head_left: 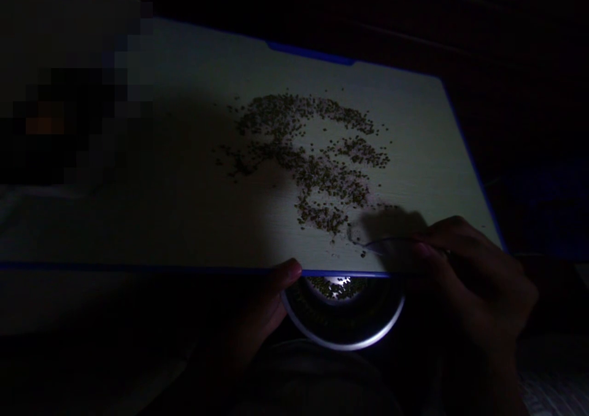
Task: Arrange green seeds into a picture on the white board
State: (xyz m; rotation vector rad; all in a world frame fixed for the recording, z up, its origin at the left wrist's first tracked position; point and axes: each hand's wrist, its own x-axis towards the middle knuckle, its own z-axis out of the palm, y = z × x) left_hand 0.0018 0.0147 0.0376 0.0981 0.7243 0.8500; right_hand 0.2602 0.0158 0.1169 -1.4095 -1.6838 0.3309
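A pale board with a blue edge lies in front of me. Small dark greenish grains, perhaps mung beans, are spread in loose patches over its middle. My right hand pinches the handle of a thin metal spoon, whose tip touches the board beside a few stray grains. Under the near edge, a round metal bowl holds more of these grains. My left hand grips the bowl's left side, its thumb resting on the board's edge; the other fingers are mostly hidden.
The room is very dark, with light falling mainly on the board's middle and right. A blurred-out, pixelated patch covers the left side. Something dark blue shows faintly beyond the board's right edge.
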